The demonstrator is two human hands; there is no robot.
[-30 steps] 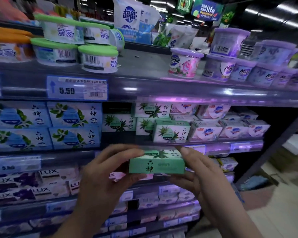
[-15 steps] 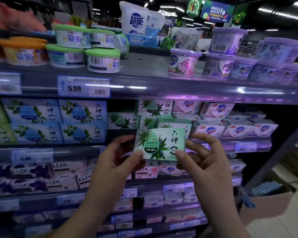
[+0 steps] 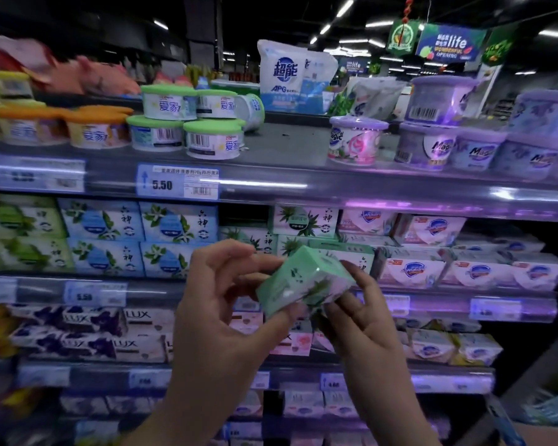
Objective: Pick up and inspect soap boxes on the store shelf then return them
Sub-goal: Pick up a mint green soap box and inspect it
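- L hand (image 3: 226,304) grips the green soap box (image 3: 300,284) by its left end: thumb under the lower edge, fingers curled over the top, not wrapped fully round it.
- R hand (image 3: 361,320) pinches the box's right end w/ thumb & fingertips. Other fingers are loosely bent.
- Box is up in the air btwn both hands, off the shelf, tilted w/ one corner toward the camera. Dark characters & a leaf print on it, too blurred to read.
- Both forearms rise from below the box, backs of the hands toward the camera.
- Just behind the box: matching green-white boxes (image 3: 303,220) on the shelf, 神 legible.
- Left of the box: blue-white boxes (image 3: 178,223) w/ 神, stacked in two rows.
- Right of it: pink-white boxes (image 3: 413,268) w/ a blue shield logo, name unreadable.
- Below-left of the box: LUX boxes (image 3: 136,317).
- Above-left: price tag (image 3: 178,183) reads 5.50.
- Higher above the box: green-lidded tubs (image 3: 213,140) marked 爱家. Up-right, purple tubs (image 3: 432,146) say Magic.
- Farthest above: white-blue bag (image 3: 282,78), 超能 APG. Hanging sign (image 3: 450,43) up-right, "life WONDERFUL OPENING".
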